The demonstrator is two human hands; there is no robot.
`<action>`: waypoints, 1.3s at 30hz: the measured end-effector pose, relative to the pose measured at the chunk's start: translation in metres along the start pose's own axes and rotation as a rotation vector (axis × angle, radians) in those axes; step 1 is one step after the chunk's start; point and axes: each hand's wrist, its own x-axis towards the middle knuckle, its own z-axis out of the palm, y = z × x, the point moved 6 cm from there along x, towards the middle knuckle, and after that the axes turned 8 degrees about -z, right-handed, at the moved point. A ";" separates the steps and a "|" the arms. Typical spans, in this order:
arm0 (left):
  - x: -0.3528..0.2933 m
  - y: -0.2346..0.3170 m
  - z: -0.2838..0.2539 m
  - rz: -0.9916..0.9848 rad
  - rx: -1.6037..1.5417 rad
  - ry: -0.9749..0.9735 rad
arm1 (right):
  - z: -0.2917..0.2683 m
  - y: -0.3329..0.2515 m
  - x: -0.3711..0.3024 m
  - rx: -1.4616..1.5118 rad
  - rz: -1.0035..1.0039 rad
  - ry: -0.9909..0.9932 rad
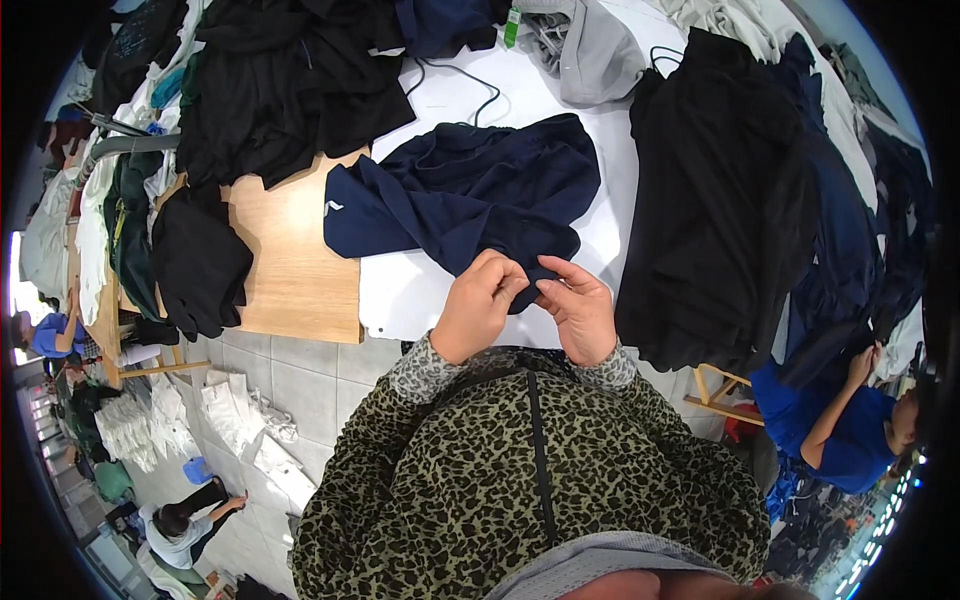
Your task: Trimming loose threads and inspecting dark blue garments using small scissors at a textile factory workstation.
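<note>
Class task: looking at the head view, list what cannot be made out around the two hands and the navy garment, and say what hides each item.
1. Head view: the spot of the navy garment being pinched, covered by the left hand and right hand.
2. Head view: the garment's type, since it lies crumpled.
3. Head view: the black cord, its ends hidden under dark clothes.

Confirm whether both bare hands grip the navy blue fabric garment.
Yes: the left hand and right hand pinch the near edge of the navy blue fabric garment.
</note>
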 end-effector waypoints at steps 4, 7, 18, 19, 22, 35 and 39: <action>-0.001 -0.019 0.005 -0.148 -0.216 -0.053 | 0.001 0.002 -0.001 0.065 0.026 -0.022; -0.002 -0.031 0.011 -0.413 -0.555 -0.115 | -0.001 0.006 0.000 0.091 0.044 -0.028; -0.008 -0.014 -0.015 -0.331 -0.191 -0.107 | -0.005 0.004 0.001 0.158 0.098 -0.003; -0.010 -0.006 -0.017 -0.233 -0.031 -0.134 | -0.005 0.004 0.001 0.184 0.105 -0.009; -0.014 0.004 -0.020 -0.175 0.053 -0.120 | -0.007 0.005 0.004 0.227 0.126 -0.004; -0.013 0.000 -0.009 -0.288 0.168 -0.220 | -0.003 0.002 0.001 0.142 0.032 -0.033; -0.013 0.000 -0.008 -0.281 0.162 -0.225 | -0.001 0.001 0.000 0.130 0.029 -0.020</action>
